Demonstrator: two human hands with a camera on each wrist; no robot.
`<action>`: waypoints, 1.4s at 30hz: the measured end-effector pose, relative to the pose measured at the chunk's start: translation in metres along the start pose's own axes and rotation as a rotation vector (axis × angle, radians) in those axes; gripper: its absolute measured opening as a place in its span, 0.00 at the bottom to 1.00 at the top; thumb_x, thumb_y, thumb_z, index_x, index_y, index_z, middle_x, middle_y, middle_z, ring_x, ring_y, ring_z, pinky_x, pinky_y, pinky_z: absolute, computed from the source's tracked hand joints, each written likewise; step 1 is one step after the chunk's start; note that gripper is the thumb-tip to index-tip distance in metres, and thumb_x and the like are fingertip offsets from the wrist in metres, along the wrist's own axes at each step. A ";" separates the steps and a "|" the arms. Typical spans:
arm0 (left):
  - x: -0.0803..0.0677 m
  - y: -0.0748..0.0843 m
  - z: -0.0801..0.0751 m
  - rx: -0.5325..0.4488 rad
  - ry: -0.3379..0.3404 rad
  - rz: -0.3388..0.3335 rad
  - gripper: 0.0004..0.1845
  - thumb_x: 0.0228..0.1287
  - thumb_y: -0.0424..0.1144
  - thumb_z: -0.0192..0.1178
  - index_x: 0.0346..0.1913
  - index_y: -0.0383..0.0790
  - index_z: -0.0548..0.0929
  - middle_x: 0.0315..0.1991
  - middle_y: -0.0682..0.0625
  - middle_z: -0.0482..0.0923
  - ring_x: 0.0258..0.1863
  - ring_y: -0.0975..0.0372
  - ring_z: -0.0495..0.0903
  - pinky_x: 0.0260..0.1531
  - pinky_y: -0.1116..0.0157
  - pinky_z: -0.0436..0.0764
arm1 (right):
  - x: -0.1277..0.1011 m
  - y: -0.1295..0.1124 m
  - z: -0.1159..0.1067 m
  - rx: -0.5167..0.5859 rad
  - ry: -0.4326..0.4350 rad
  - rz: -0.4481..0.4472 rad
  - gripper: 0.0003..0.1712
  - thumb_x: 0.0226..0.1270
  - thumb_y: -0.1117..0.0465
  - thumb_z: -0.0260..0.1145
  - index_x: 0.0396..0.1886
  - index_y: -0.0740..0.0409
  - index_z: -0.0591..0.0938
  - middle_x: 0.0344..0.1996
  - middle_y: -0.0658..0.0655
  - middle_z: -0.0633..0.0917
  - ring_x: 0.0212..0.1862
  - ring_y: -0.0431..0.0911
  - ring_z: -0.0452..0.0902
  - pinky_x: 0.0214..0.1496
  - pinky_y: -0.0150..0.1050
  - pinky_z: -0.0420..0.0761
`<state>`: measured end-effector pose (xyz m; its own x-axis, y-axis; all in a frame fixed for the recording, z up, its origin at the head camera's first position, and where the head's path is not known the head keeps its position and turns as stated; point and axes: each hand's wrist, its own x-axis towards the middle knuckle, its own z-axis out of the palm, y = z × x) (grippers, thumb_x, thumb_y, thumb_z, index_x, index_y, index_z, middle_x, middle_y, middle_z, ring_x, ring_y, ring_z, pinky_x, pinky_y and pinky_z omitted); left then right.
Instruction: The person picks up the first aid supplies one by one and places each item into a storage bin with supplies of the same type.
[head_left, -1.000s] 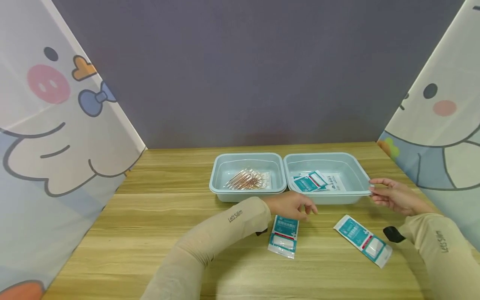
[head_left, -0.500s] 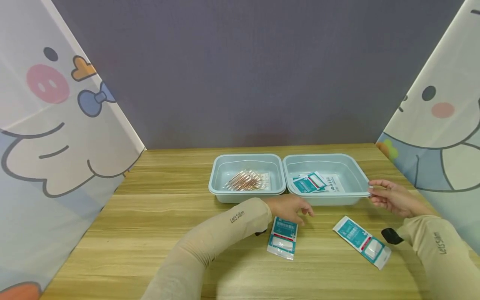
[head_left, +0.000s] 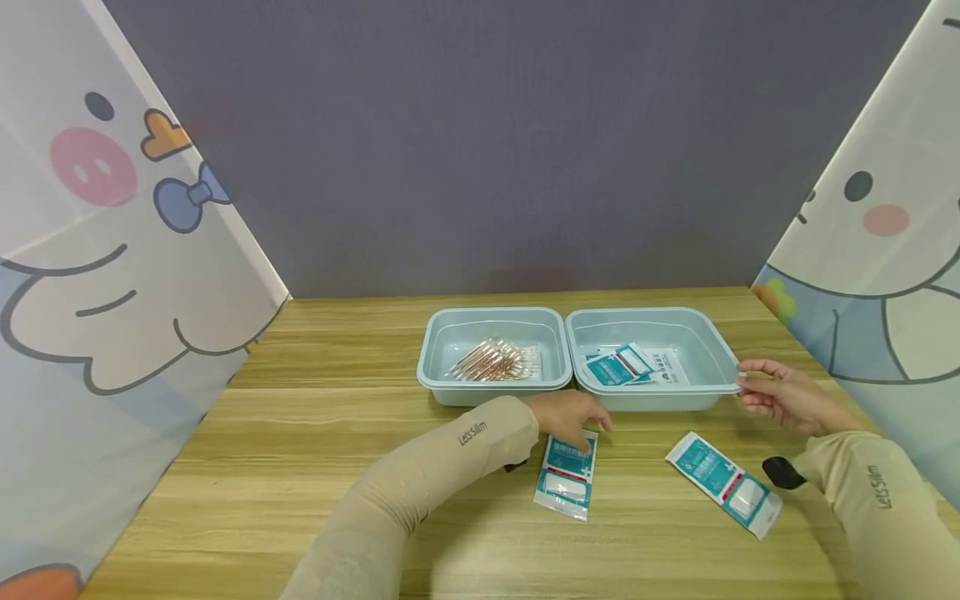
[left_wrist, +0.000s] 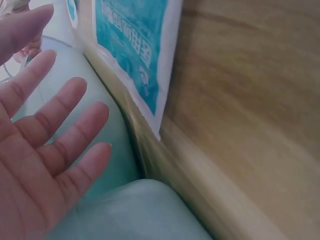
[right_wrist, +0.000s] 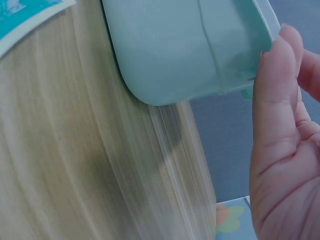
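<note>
Hands first: I see the left hand (head_left: 570, 414) low over the far end of a teal-and-white flat sachet packet (head_left: 567, 475) lying on the pale wooden table (head_left: 300, 467), just in front of the left pale-blue plastic tray (head_left: 491, 392). Fingers are straight and spread in the left wrist view (left_wrist: 55, 145), holding nothing; I can't tell if the tips touch the packet. Packet's long axis runs away from me toward that tray, so it lies just under and on the near side of the fingers. Right hand (head_left: 780, 392) is at the right corner of the right pale-blue plastic tray (head_left: 720, 358), fingers loosely extended against the rim (right_wrist: 280, 95), no clear grip on it. A second teal-and-white sachet (head_left: 723, 482) lies slanted, right of the first packet, nearer the right hand. Left tray holds copper-coloured swab sticks (head_left: 495, 360); right tray holds more teal sachets (head_left: 622, 367).
</note>
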<state>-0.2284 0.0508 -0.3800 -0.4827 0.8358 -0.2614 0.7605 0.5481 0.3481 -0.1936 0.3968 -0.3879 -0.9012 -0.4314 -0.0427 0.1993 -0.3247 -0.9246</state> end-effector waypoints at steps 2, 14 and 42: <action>0.000 -0.001 0.000 -0.003 -0.007 -0.008 0.24 0.56 0.35 0.70 0.58 0.47 0.80 0.58 0.55 0.76 0.54 0.68 0.74 0.50 0.79 0.72 | 0.000 0.000 0.000 0.010 -0.003 -0.001 0.16 0.73 0.73 0.50 0.41 0.54 0.82 0.29 0.57 0.87 0.31 0.41 0.85 0.36 0.30 0.85; 0.000 -0.004 0.004 0.017 -0.028 -0.042 0.26 0.55 0.33 0.71 0.58 0.49 0.79 0.58 0.53 0.75 0.56 0.65 0.73 0.50 0.77 0.73 | 0.000 0.000 0.000 0.003 -0.003 -0.008 0.17 0.74 0.73 0.49 0.41 0.53 0.82 0.29 0.57 0.87 0.31 0.41 0.84 0.35 0.30 0.85; 0.006 0.003 0.009 0.149 -0.055 -0.108 0.30 0.54 0.44 0.72 0.61 0.53 0.76 0.59 0.57 0.73 0.58 0.65 0.71 0.53 0.75 0.72 | 0.002 0.001 -0.004 0.038 -0.037 -0.001 0.18 0.75 0.73 0.47 0.43 0.53 0.81 0.31 0.58 0.87 0.31 0.41 0.85 0.36 0.30 0.85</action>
<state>-0.2251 0.0575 -0.3885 -0.5437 0.7670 -0.3406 0.7635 0.6206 0.1787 -0.1970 0.3985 -0.3908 -0.8865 -0.4620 -0.0273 0.2138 -0.3566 -0.9095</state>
